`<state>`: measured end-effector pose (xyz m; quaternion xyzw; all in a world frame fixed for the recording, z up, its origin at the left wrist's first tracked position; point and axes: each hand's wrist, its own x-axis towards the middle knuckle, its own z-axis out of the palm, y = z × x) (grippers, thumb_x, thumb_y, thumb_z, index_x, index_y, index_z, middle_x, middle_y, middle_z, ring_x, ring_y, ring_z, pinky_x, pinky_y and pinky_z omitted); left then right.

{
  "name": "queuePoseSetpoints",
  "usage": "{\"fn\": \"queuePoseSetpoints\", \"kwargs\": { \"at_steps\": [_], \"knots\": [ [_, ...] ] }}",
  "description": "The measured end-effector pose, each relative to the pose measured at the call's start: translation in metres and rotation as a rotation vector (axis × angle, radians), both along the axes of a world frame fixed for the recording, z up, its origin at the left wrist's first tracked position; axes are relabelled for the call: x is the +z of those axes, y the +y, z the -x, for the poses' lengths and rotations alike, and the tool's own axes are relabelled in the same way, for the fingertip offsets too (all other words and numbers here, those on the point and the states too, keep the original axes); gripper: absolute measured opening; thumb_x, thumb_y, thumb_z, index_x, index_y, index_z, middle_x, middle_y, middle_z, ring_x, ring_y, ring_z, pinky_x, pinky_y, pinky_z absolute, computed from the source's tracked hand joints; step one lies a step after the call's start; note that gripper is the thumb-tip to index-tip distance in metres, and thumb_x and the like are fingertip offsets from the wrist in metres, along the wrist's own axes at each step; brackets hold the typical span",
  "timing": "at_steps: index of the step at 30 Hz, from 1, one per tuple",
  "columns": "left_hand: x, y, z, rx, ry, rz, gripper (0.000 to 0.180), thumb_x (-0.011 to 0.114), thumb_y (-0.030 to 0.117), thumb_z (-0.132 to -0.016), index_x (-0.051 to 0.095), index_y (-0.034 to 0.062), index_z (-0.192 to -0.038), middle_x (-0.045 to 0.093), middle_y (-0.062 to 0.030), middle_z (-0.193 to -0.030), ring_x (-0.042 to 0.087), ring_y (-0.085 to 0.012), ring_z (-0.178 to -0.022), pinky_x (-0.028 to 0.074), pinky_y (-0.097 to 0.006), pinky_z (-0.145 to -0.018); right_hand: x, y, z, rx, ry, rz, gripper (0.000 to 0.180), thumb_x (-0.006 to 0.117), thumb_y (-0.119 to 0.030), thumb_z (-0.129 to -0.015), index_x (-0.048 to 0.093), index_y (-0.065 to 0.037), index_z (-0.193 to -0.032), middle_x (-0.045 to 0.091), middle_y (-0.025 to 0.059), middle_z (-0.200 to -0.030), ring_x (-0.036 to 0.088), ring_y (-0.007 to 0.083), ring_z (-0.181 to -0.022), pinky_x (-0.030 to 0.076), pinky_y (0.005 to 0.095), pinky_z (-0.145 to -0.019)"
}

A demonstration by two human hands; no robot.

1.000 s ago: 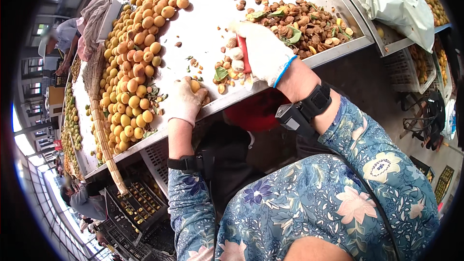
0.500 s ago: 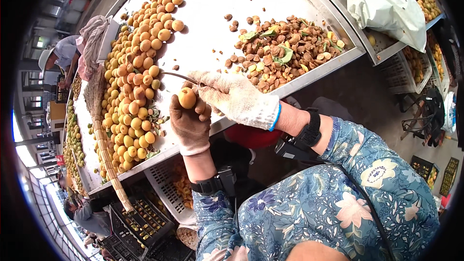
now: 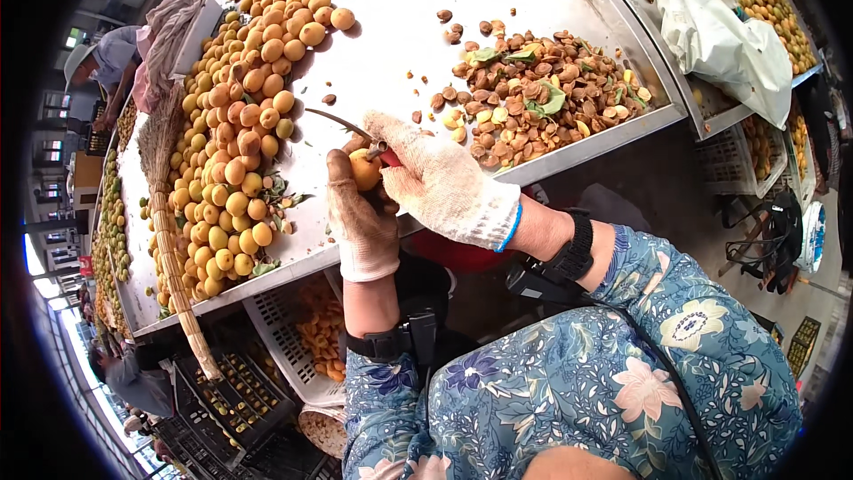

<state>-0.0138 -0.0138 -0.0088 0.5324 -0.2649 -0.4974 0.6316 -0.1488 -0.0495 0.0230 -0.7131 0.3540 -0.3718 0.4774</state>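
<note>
My left hand (image 3: 362,213), in a brown-stained knit glove, is closed round an orange-yellow apricot (image 3: 365,171). Held in my right hand (image 3: 435,173), whose pale glove has a blue-edged cuff, is a knife (image 3: 333,120) with a thin, dark, slightly curved blade. A bit of its red handle shows between the fingers. The two hands meet at the apricot, above the table's near edge; the blade points up and left, and I cannot tell whether it touches the fruit. Left of my hands lies a long heap of whole apricots (image 3: 235,169). A pile of brown pits (image 3: 542,98) with some green leaves lies to the right.
A straw broom (image 3: 169,222) leans over the metal table's (image 3: 400,44) left side, near a folded cloth (image 3: 169,22). Below stand a white crate (image 3: 289,338) of orange fruit pieces and black trays (image 3: 240,400). A white plastic bag (image 3: 724,40) lies at right. Another person (image 3: 111,67) bends at far left.
My right hand has drawn closer over the apricot, and the left fingers now wrap further round it. The knife's red handle has come into sight. The whole view has shifted slightly.
</note>
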Motion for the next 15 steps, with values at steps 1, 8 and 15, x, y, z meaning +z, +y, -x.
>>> {"fn": "queuePoseSetpoints", "kwargs": {
  "at_steps": [1,8,15],
  "knots": [
    [0.0,0.001,0.001,0.01,0.059,-0.003,0.049,0.044,0.05,-0.097,0.058,0.0068,-0.114,0.058,-0.0013,-0.089,0.049,-0.0062,-0.065,0.04,-0.019,-0.052,-0.001,0.003,-0.002,-0.007,0.006,0.02,0.054,0.053,-0.006,-0.086,0.042,0.002,-0.138,0.057,0.027,-0.121,0.06,0.0372,-0.108,0.048,0.0378,-0.092],
    [0.007,0.009,0.008,0.154,-0.323,0.1,0.051,0.036,0.048,-0.101,0.055,0.0011,-0.102,0.056,-0.0068,-0.088,0.054,-0.0138,-0.079,0.048,-0.027,-0.07,-0.013,0.019,-0.017,-0.103,0.13,0.096,0.059,0.053,-0.005,-0.084,0.038,0.001,-0.14,0.06,0.0264,-0.114,0.065,0.0396,-0.09,0.053,0.041,-0.078],
    [0.016,0.013,0.017,0.245,-0.666,0.098,0.047,0.036,0.044,-0.102,0.057,0.0018,-0.096,0.055,-0.0072,-0.086,0.054,-0.0138,-0.076,0.046,-0.027,-0.07,-0.025,0.027,-0.021,-0.181,0.119,0.27,0.06,0.052,-0.013,-0.084,0.032,0.011,-0.136,0.063,0.026,-0.081,0.063,0.0385,-0.067,0.052,0.0437,-0.061]
  ]
}}
